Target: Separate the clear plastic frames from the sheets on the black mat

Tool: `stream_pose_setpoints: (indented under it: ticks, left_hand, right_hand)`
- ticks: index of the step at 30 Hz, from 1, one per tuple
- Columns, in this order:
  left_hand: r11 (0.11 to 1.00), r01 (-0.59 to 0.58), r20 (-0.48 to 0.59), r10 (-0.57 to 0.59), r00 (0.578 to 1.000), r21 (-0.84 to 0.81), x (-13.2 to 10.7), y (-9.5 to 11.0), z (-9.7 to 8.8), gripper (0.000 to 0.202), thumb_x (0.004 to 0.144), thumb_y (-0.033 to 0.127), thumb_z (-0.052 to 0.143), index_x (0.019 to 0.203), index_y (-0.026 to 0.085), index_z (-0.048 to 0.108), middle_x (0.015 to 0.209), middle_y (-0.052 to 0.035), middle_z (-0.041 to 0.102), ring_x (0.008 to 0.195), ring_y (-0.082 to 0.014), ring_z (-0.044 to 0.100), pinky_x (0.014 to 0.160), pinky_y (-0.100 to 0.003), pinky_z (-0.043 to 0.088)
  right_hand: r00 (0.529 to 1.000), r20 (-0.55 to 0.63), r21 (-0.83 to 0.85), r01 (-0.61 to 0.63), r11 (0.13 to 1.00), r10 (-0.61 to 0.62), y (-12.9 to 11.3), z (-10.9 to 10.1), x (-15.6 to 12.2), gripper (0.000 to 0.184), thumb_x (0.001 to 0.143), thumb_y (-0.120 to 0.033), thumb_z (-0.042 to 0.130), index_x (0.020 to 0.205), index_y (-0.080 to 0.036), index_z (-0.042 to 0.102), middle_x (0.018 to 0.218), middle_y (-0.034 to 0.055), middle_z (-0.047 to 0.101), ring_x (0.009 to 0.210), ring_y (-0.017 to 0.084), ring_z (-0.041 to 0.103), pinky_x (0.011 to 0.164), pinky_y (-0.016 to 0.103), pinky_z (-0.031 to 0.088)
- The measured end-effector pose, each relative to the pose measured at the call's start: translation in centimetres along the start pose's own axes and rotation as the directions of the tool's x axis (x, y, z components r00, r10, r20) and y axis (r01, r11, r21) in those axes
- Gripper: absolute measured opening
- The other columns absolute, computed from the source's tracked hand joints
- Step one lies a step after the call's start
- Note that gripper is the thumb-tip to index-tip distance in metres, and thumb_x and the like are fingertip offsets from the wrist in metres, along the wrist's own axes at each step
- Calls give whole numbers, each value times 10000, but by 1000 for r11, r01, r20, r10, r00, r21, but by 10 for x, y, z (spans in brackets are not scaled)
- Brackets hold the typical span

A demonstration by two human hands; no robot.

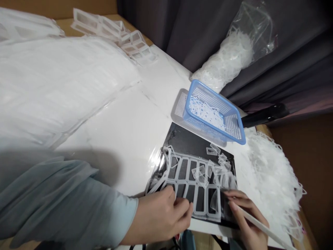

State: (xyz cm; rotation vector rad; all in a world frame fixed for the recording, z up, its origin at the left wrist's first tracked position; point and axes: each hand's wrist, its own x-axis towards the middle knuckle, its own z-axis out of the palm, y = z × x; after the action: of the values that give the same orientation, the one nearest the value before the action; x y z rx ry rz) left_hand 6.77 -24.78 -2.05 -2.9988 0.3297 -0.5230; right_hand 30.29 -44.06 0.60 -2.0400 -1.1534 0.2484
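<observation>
A translucent plastic lattice sheet (191,184) with rectangular openings lies on a black mat (192,142). My left hand (161,217) rests on its near edge, fingers gripping the plastic. Several small clear rectangular pieces (199,173) lie loose on the lattice, most toward the right. My right hand (247,217) sits at the mat's right corner, holding a slim white stick (262,227) that runs down to the right. Its tip is hidden under my fingers or the sheet.
A blue mesh basket (213,111) of white scraps stands on a grey tray (178,107) beyond the mat. White scrap heaps (273,177), a bagged bundle (229,59), stacked white sheets (59,86) and lattice strips (111,31) surround the white tabletop (122,132). Dark curtains hang behind.
</observation>
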Motion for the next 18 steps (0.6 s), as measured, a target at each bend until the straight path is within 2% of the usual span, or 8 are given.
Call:
stream_pose_setpoints:
  ticks: [2, 4, 7, 12, 14, 17, 18]
  left_hand:
    - [1000, -2, -10, 3, 1000, 7, 0, 0, 0, 479, 925, 342, 575, 1370, 167, 553, 787, -38, 516, 615, -187, 391, 543, -356, 239]
    - [1000, -7, -19, 7, 1000, 17, 0, 1, 0, 457, 922, 320, 579, 1349, 160, 566, 748, -39, 517, 625, -193, 388, 536, -351, 232]
    - [1000, -8, -21, 8, 1000, 23, 0, 1, 1, 436, 908, 279, 585, 1325, 154, 576, 708, -39, 519, 625, -195, 392, 533, -350, 224]
    - [1000, -20, -20, 21, 1000, 19, -1, 1, 3, 407, 913, 242, 548, 1309, 156, 582, 698, -36, 517, 617, -195, 413, 525, -352, 236]
    - [1000, -15, -12, 15, 1000, 25, -1, 1, 3, 402, 925, 238, 528, 1318, 168, 574, 715, -36, 526, 601, -196, 416, 520, -354, 247]
    - [999, 15, -30, -14, 999, 28, -1, 2, 3, 391, 928, 250, 528, 1310, 186, 576, 741, -31, 526, 589, -194, 421, 514, -355, 262]
    - [999, 23, -34, -22, 999, 30, -1, 1, 3, 390, 923, 258, 534, 1305, 190, 579, 746, -26, 515, 580, -190, 413, 514, -355, 265]
  right_hand:
    - [994, 108, -6, 16, 1000, -15, 1, -5, 2, 88, 880, -251, 667, 811, -202, 689, 990, 87, 738, 967, 266, 708, 817, 325, 583]
    - [980, 198, -31, 20, 999, -13, 2, -8, 4, 116, 884, -269, 663, 801, -198, 703, 1046, 100, 741, 1024, 284, 700, 867, 340, 581]
    - [958, 286, -76, 38, 996, -15, 4, -10, 4, 136, 874, -299, 678, 789, -208, 734, 1065, 102, 748, 1081, 300, 688, 919, 347, 575]
    - [962, 274, -75, 15, 997, 6, 5, -8, 6, 116, 852, -290, 683, 832, -229, 780, 978, 87, 766, 995, 300, 729, 791, 257, 621]
    - [966, 257, -56, 41, 998, -25, 7, -7, 6, 119, 846, -282, 676, 839, -240, 787, 949, 73, 773, 953, 292, 743, 768, 240, 625]
    - [969, 230, -15, 97, 995, -91, 19, -5, 3, 147, 844, -330, 681, 846, -252, 806, 894, 69, 781, 872, 292, 754, 748, 293, 641]
    - [979, 180, 4, 99, 995, -98, 25, -4, 1, 162, 837, -374, 697, 823, -257, 807, 851, 73, 777, 826, 298, 752, 710, 320, 645]
